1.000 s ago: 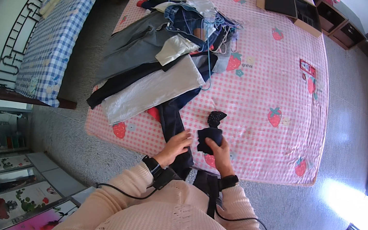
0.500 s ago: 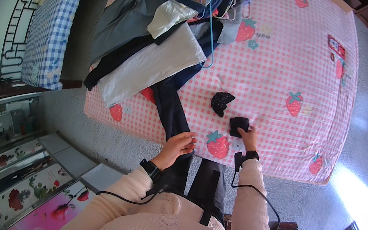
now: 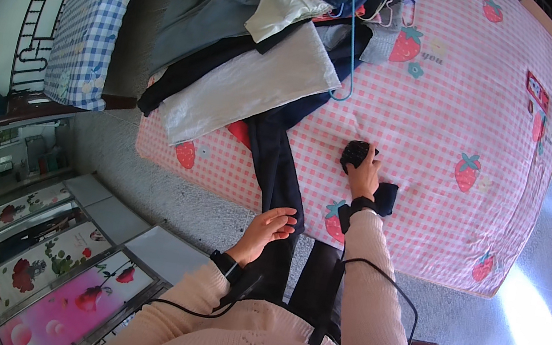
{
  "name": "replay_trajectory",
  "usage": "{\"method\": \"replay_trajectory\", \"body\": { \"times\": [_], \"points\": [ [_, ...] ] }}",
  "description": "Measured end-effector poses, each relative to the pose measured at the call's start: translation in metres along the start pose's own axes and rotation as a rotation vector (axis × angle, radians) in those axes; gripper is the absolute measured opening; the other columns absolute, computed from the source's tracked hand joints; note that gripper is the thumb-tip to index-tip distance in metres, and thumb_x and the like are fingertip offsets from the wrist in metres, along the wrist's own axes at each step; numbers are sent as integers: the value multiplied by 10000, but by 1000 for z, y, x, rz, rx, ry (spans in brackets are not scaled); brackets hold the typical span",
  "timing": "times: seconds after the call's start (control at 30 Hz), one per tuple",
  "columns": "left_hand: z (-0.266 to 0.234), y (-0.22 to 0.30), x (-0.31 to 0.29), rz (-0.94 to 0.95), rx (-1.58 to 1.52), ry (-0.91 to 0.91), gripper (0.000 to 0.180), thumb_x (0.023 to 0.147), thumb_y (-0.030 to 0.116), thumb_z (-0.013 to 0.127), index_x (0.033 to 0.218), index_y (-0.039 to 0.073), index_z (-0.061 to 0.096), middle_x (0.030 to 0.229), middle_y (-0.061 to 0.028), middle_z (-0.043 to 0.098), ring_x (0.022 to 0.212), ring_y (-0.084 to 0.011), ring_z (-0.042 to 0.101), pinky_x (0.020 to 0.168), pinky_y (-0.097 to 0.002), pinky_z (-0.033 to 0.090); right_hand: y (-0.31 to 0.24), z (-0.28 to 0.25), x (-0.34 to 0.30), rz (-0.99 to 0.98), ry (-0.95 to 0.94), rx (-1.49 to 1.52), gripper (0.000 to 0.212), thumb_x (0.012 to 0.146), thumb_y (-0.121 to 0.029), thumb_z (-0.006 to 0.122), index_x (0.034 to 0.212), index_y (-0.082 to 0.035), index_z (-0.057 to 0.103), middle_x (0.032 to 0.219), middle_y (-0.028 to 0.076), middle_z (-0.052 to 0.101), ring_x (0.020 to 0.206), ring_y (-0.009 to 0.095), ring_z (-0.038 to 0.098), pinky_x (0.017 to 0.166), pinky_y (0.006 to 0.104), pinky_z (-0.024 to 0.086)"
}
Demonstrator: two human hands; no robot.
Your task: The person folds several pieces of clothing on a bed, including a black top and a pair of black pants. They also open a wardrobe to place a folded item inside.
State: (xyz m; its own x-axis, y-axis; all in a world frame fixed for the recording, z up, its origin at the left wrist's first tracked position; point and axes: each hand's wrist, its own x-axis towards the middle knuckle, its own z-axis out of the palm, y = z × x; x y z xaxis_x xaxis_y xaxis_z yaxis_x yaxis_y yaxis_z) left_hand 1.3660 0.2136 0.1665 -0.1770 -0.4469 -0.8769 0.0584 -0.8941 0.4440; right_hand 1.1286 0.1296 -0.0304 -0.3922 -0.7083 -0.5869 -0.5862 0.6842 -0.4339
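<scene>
Reaching farther up the bed than a moment ago, right hand fingers now close on a black bundle; left hand hangs open, off the dark trousers.

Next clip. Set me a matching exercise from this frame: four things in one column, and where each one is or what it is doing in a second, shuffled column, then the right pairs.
Things:
1. right hand
2. left hand
3. dark trousers
4. pale grey garment

Places or states:
A. open, off the bed, beside the hanging trouser leg
B. spread flat at the top of the clothes pile
C. resting on a small black rolled item on the pink checked bedsheet
D. draped over the near edge of the bed

Pairs: 1-C, 2-A, 3-D, 4-B
</scene>
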Motion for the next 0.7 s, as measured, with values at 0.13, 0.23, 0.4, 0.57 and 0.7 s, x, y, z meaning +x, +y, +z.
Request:
{"method": "replay_trajectory", "body": {
  "times": [0.13,0.23,0.4,0.57,0.7],
  "points": [
    [-11,2,-6,31,-13,-4,365,1042,201,575,1378,61,559,1205,-72,651,1026,-142,654,933,-298,522,2,-7,10,-115,-100,260,430,858,-181,721,1251,-39,619,927,181,720,922,288,713,751,400,564],
    [-7,16,-10,136,29,-3,471,1029,202,598,1471,102,469,1310,-90,595,1082,-143,635,956,-297,503,-14,-36,-24,-11,-461,776,405,880,-148,726,1212,59,621,943,88,719,869,110,663,708,247,522],
    [10,52,-26,485,184,-81,788,925,100,724,1585,184,301,1530,-118,395,1336,-191,457,1120,-379,374,-59,-106,-141,-342,-741,894,428,920,-42,666,1325,56,568,1074,64,700,960,130,648,852,285,524],
    [-9,83,-54,757,795,-122,606,905,82,724,1450,38,464,1416,-100,519,1292,-189,502,1116,-331,369,-98,-150,-207,-358,-825,1001,409,892,21,702,1274,3,558,1091,34,685,997,114,645,877,283,523],
    [-18,99,-86,542,487,-265,227,977,201,639,1107,18,604,999,28,639,947,-98,597,868,-279,470,-117,-173,-234,-444,-728,905,302,898,15,715,1171,-2,586,1054,23,681,1008,108,648,871,275,534]
  ]
}}
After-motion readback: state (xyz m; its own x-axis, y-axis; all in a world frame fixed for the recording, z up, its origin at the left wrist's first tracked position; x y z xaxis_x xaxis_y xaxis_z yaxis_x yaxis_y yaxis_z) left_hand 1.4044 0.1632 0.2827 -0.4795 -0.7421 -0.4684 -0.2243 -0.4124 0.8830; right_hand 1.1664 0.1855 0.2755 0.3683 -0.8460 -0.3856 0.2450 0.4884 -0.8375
